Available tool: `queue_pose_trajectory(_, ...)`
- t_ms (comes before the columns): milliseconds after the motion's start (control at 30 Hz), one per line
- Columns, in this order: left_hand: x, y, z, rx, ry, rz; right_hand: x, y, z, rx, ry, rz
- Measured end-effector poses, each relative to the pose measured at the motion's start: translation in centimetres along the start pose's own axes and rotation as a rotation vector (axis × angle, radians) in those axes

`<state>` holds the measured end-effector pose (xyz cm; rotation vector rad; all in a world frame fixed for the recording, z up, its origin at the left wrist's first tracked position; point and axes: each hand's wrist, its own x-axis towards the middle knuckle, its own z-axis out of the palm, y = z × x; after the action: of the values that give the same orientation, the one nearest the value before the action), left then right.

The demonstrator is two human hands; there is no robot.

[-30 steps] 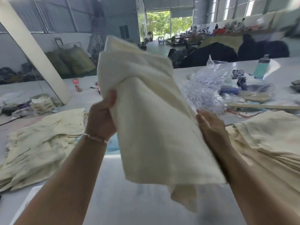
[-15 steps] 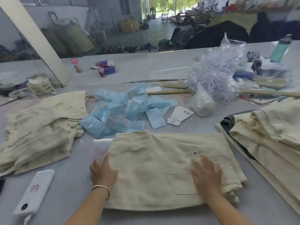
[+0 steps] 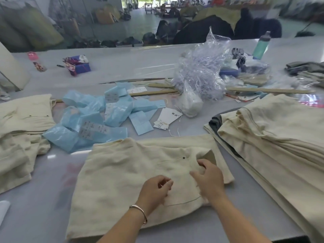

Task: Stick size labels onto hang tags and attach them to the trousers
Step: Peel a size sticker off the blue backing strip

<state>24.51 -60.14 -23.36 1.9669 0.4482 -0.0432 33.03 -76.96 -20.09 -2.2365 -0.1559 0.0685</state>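
Since half a second ago, both hands have been drawn in from the outer edges of the folded trousers (image 3: 133, 174) toward the back pocket on the right half of the garment, and the camera view has been lowered and brought closer. The left hand (image 3: 155, 189), earlier laid flat at the left edge, is now held over the middle of the cloth with its fingers loosely curled; whether anything is pinched between them cannot be told. The right hand (image 3: 209, 178), earlier spread flat, is now bent at the pocket edge, and the fabric there is gripped by its fingertips, a darker lining being exposed just above. The trousers are laid flat on the grey table (image 3: 43, 199), as before. The hang tags (image 3: 167, 118) and the blue label sheets (image 3: 91, 120) are left beyond the trousers, unmoved, and the stack of trousers (image 3: 273, 137) is kept at the right.
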Motion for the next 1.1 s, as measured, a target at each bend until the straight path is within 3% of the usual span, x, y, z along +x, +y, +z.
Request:
queue_pose_trajectory(100, 0.9, 2.0, 1.6, -0.357, -0.105, -0.063, -1.3, -0.3, 1.8, 0.009, -0.114, -0.142)
queue_pose_trajectory(200, 2.0, 2.8, 2.6, -0.531, -0.097, -0.071, -1.8, 0.4, 2.5, -0.041, -0.261, -0.26)
queue_pose_trajectory(300, 3.0, 2.6, 3.5, -0.397, -0.011, -0.131, -1.8, 1.6, 2.3, -0.099, -0.38, -0.284)
queue_pose_trajectory(400, 3.8, 1.6, 4.1, -0.251, 0.041, -0.139, -1.9, 2.4, 0.9, 0.048, -0.407, -0.239)
queue_pose_trajectory(500, 4.4, 1.0, 4.4, -0.096, 0.078, -0.112, -0.8, 4.0, -0.9, 0.012, 0.031, -0.214)
queue_pose_trajectory(567, 4.6, 1.0, 4.5, -0.039, 0.081, -0.088, 0.1, 5.0, -2.3, -0.032, 0.177, -0.056)
queue_pose_trajectory(633, 4.7, 1.3, 4.6, 0.007, 0.089, -0.034, 1.2, 5.7, -3.2, 0.023, 0.058, 0.108)
queue_pose_trajectory(767, 4.4, 3.4, 5.3, 0.063, 0.108, 0.101, 3.0, 6.6, -3.8, 0.218, -0.092, 0.189)
queue_pose_trajectory(867, 3.7, 5.3, 6.3, 0.143, 0.13, 0.204, 3.6, 6.8, -4.2, 0.506, -0.135, 0.356)
queue_pose_trajectory(967, 2.9, 6.7, 7.3, 0.26, 0.149, 0.39, 3.7, 6.5, -4.6, 0.814, -0.286, 0.496)
queue_pose_trajectory(1100, 2.3, 7.5, 8.2, 0.44, 0.157, 0.335, 3.3, 6.5, -4.4, 0.998, -0.383, 0.559)
